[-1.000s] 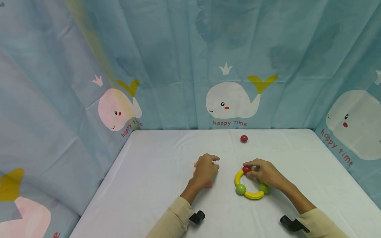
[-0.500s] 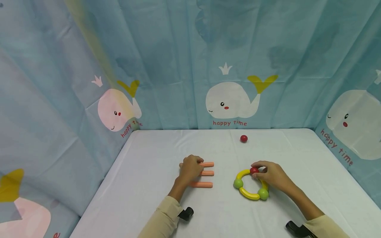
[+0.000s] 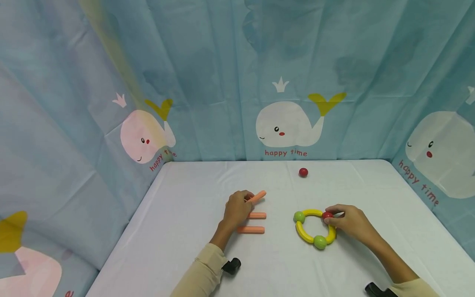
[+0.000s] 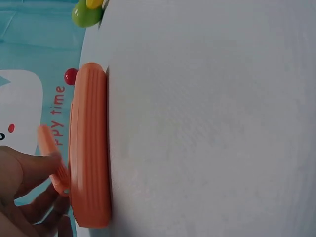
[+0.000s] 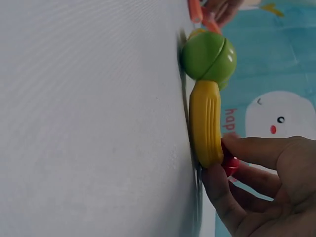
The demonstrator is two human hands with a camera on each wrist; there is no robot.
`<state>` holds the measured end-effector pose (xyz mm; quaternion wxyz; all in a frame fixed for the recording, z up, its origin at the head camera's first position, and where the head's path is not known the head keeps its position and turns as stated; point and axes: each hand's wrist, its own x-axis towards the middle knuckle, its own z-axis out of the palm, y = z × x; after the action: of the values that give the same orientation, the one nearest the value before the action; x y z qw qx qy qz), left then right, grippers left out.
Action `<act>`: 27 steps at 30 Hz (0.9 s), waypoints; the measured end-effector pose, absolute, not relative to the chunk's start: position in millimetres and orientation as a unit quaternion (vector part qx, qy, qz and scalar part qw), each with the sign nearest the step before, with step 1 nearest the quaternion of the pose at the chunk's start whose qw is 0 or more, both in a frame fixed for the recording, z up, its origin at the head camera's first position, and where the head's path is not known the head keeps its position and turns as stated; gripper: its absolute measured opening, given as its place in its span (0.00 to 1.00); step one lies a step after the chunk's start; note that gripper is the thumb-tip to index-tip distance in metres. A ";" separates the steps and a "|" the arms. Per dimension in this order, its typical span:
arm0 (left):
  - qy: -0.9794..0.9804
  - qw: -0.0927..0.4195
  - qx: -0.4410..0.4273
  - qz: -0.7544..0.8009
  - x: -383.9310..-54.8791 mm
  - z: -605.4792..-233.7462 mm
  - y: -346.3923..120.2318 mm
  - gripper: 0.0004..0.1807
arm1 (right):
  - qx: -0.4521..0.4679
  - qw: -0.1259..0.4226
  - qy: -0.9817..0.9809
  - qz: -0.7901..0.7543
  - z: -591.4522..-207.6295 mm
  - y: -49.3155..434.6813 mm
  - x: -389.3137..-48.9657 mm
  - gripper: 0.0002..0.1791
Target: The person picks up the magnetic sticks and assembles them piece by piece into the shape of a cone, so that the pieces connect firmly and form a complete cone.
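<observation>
My left hand pinches an orange ribbed stick, whose far end tilts up to the right. Two more such sticks, a middle one and a nearer one, lie side by side below it, partly behind the hand. Over on the right, my right hand holds a red ball between thumb and fingers. That ball is part of a ring with curved yellow pieces and two green balls, which lies on the table.
A loose red ball sits near the back edge of the white table. Behind the table hangs a blue curtain printed with whales. Black wrist cameras are strapped at both sleeves.
The left hand has moved left, uncovering the sticks, and has picked up the farthest one at an angle. The right hand has turned the ring clockwise, carrying its red ball rightward.
</observation>
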<state>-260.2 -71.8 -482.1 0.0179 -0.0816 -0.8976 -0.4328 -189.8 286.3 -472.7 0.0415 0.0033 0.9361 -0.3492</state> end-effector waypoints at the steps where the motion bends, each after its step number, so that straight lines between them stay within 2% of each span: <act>1: -0.893 0.024 -0.086 -0.442 -260.6 -482.0 -71.0 0.12 | 0.006 0.042 0.935 -0.351 -473.2 287.7 -189.1 0.25; 5: -0.876 0.050 -0.112 -0.466 -260.9 -480.8 -64.8 0.12 | 0.018 0.044 0.935 -0.351 -473.0 291.5 -186.1 0.28; 10: -0.869 0.064 -0.137 -0.470 -258.4 -478.8 -54.0 0.18 | 0.030 0.050 0.931 -0.360 -473.1 292.4 -182.4 0.29; 19: -0.846 0.041 -0.162 -0.506 -256.3 -479.4 -32.4 0.15 | 0.042 0.061 0.920 -0.385 -473.4 290.5 -176.7 0.28; 27: -0.836 0.012 -0.187 -0.516 -254.3 -478.1 -11.8 0.18 | 0.054 0.065 0.915 -0.393 -473.9 288.1 -173.0 0.29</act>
<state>-254.3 -11.8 -478.1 0.0118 -0.1867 -0.8359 -0.5160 -173.0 288.1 -473.9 0.0655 0.0541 0.9155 -0.3934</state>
